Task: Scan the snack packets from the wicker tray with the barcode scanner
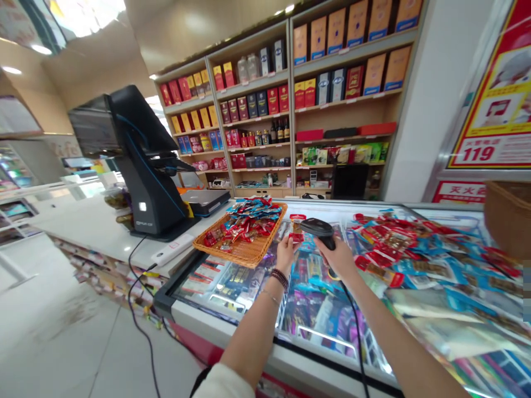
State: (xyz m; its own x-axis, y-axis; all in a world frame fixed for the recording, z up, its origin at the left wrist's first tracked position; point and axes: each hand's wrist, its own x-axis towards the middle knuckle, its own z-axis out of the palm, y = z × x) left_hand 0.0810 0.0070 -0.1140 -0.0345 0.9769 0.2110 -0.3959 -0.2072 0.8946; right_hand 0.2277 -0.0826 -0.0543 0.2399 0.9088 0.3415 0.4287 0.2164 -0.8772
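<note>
My left hand (285,255) holds the lower end of a small red snack packet (297,222) over the glass top of a freezer. In my right hand (335,257) is a black barcode scanner (317,226), its head pointing left above the packet. The scanner's cable runs down past my right forearm. To the left of my left hand, an orange wicker basket (236,256) holds a heap of red and blue packets (254,218). On the right, many more red and blue packets (394,240) lie loose on the glass.
A black checkout terminal (145,166) stands on the white counter (74,218) at left, beside a flat grey device (205,202). Black cables (131,298) hang off the counter's edge. A brown basket (508,221) sits at far right. Shelves of boxes line the back wall.
</note>
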